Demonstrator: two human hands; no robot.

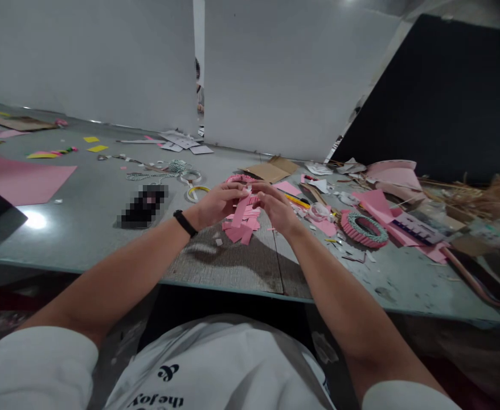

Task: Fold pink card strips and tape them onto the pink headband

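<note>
- Workbench [74,228]: grey top, littered with paper offcuts, white partition panels [292,74] along the back, black panel [438,97] at back right
- Co-worker [197,85] partly visible through the gap between panels
- Pink card sheet [15,179] at far left of the bench
- Pink paper ring [364,229] with teal inner coil, right of the hands, lying flat
- Cardboard piece [271,169] beyond the hands
- Pixelated dark object [141,206] left of the hands, too obscured to identify
- Tape roll [197,192] just beyond the left hand
- Left hand [220,205]: fingers curled, pinching pink paper strip [240,210] above a pile of pink strips [239,230]
- Right hand [275,208]: fingers bent, meeting the same strip, nearly touching left fingertips
- Black wristband [185,223] on left wrist
</note>
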